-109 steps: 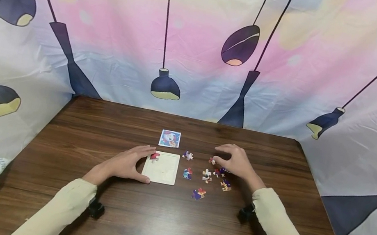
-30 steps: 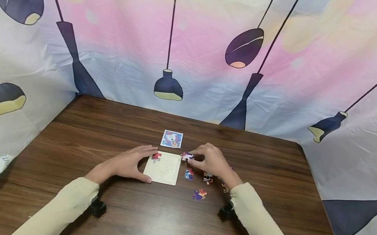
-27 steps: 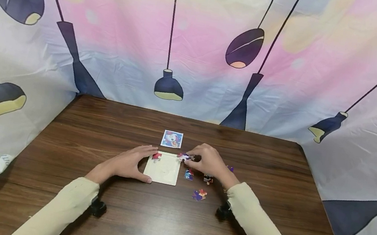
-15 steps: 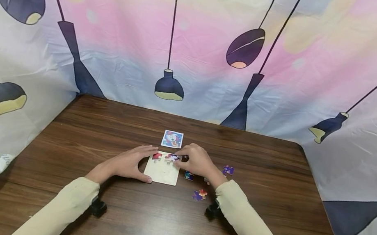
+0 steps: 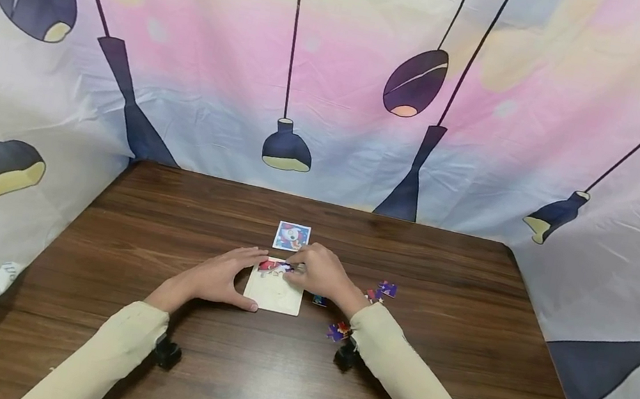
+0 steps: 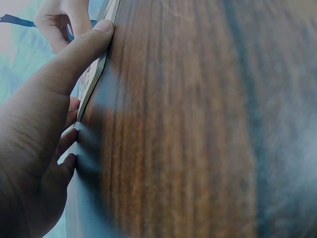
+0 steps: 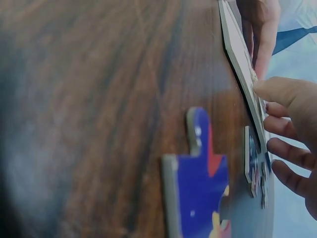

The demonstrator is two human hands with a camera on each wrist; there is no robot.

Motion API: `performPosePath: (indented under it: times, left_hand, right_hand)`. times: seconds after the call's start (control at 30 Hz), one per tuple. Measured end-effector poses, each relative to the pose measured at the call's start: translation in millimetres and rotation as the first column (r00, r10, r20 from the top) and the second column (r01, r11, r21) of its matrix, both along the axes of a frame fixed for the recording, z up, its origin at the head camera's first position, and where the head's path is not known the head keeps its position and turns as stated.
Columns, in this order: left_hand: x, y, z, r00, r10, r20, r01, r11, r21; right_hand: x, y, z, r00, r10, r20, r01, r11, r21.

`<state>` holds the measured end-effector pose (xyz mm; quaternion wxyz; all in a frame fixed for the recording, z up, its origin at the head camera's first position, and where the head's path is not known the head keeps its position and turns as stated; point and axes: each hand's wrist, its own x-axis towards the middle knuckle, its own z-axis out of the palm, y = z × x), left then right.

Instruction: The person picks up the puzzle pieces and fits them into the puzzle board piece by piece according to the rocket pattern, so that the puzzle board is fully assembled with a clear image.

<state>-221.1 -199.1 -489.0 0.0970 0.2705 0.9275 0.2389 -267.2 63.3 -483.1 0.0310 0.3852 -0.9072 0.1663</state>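
Observation:
My left hand (image 5: 214, 277) rests along the left edge of a shallow cream puzzle tray (image 5: 282, 300), its thumb straight at the near corner and its fingers reaching to the far one. A red jigsaw piece (image 5: 266, 265) lies in the tray's far left corner. Just right of it, my right hand (image 5: 320, 272) pinches a white and purple jigsaw piece (image 5: 284, 267) between thumb and index finger, on the tray's far side. The right wrist view has the right thumb (image 7: 285, 90) at the tray's rim; the held piece is hard to make out there.
A small picture card (image 5: 292, 236) lies behind the tray. Loose pieces lie to the right: a blue one (image 5: 319, 300) by the tray, a purple and orange one (image 5: 339, 331) nearer, a purple one (image 5: 388, 288) farther right. The right forearm covers part of that area.
The right hand has come left from the loose pieces with a jigsaw piece and slid it over the tray's far side, up beside the red piece. The left hand has stayed in place.

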Motion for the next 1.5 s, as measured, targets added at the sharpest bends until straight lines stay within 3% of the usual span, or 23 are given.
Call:
performPosePath:
  times: [0.57, 1.0, 1.5]
  left_hand:
    - [-0.5, -1.3, 0.9, 1.0, 0.003, 0.003, -0.003, 1.0, 0.002]
    - [0.2, -0.7, 0.1, 1.0, -0.008, -0.006, 0.008, 1.0, 0.001]
    - [-1.2, -0.2, -0.8, 1.0, -0.002, -0.004, 0.002, 1.0, 0.005]
  right_hand:
    - [0.7, -2.7, 4.4, 0.999, -0.014, 0.044, 0.014, 1.0, 0.0]
    - [0.4, -3.4, 2.3, 0.999, 0.024, 0.035, -0.024, 1.0, -0.007]
    - [0.9, -7.9, 6.3, 1.0, 0.011, 0.027, -0.012, 1.0, 0.024]
